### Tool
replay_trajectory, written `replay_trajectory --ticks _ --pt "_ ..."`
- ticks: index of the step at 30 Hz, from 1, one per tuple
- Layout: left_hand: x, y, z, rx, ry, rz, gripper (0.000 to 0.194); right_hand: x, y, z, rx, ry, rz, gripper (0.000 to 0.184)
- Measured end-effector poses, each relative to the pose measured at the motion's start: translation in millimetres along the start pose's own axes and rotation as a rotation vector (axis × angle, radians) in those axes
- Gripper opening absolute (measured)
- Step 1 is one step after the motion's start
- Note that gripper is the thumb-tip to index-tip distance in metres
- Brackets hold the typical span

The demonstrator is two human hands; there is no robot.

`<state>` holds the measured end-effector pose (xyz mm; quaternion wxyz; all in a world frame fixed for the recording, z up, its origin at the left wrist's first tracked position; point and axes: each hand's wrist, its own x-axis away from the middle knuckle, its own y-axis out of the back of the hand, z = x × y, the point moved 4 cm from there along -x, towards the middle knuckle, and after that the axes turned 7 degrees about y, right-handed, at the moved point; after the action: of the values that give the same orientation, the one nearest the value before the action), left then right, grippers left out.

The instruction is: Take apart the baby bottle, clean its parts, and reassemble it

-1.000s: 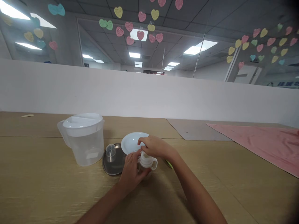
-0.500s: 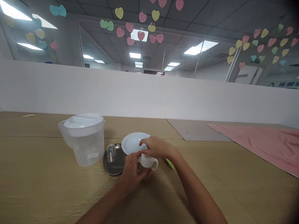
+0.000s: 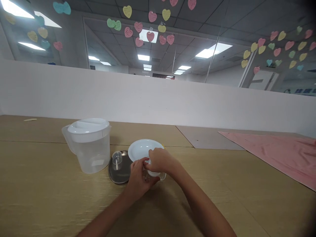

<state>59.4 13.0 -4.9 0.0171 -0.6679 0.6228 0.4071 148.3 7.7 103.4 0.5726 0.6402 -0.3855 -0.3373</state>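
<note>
Both my hands are on a small clear baby bottle (image 3: 162, 176) with a white collar and side handles, which stands at the table's middle. My left hand (image 3: 138, 177) wraps around its body from the left. Over its top, my right hand (image 3: 160, 161) is closed on the white collar, hiding most of it. Just behind is a white plate (image 3: 139, 148), partly covered by my right hand. To the left lies a round metal tray (image 3: 120, 177), and on it sits a small clear cup (image 3: 117, 160).
A clear plastic pitcher (image 3: 92, 154) with a white lid stands left of the tray. At the right lies a pink cloth (image 3: 276, 148), beside a grey sheet (image 3: 209, 140). A low white wall (image 3: 148, 102) runs along the table's back.
My right hand has come down and closed over the bottle's top, covering the collar more. A green item seen behind my right forearm is now hidden. The left hand keeps its hold.
</note>
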Motion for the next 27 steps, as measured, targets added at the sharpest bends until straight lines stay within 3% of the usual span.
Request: replay_trajectory --ticks 7,10,12,15,16,18,21,24,27 --pt "-0.9 1.8 -0.1 -0.008 -0.03 0.004 0.069 -0.9 0.7 -5.1 -0.02 -0.019 0.0 0.037" --pt "-8.1 13.2 2.0 0.093 -0.153 0.096 0.064 -0.2 0.5 -5.4 -0.06 -0.01 0.011 0.045" --pt "-17.1 28.0 11.6 0.152 -0.16 0.054 0.049 0.4 0.9 -5.5 -0.067 -0.004 0.008 0.053" --pt "-32.4 51.6 35.9 -0.053 -0.073 -0.158 0.032 1.7 2.5 -7.2 -0.082 0.002 -0.013 0.064" --pt "-36.4 55.4 43.5 -0.182 -0.066 -0.177 0.028 2.4 3.2 -8.1 -0.095 0.003 -0.02 0.066" --pt "-42.1 57.2 57.6 -0.43 -0.066 -0.147 0.026 3.8 4.8 -10.1 -0.122 0.002 -0.032 0.068" --pt "-43.8 53.7 74.9 -0.69 -0.025 -0.058 0.042 5.6 6.7 -12.5 -0.143 0.007 -0.038 0.071" --pt "-42.9 52.9 78.8 -0.749 0.002 -0.05 0.058 6.9 8.4 -14.5 -0.136 0.006 -0.039 0.069" --pt "-43.4 59.4 63.4 -0.631 -0.096 -0.201 0.053 7.9 12.4 -16.4 -0.132 -0.015 -0.093 0.063"
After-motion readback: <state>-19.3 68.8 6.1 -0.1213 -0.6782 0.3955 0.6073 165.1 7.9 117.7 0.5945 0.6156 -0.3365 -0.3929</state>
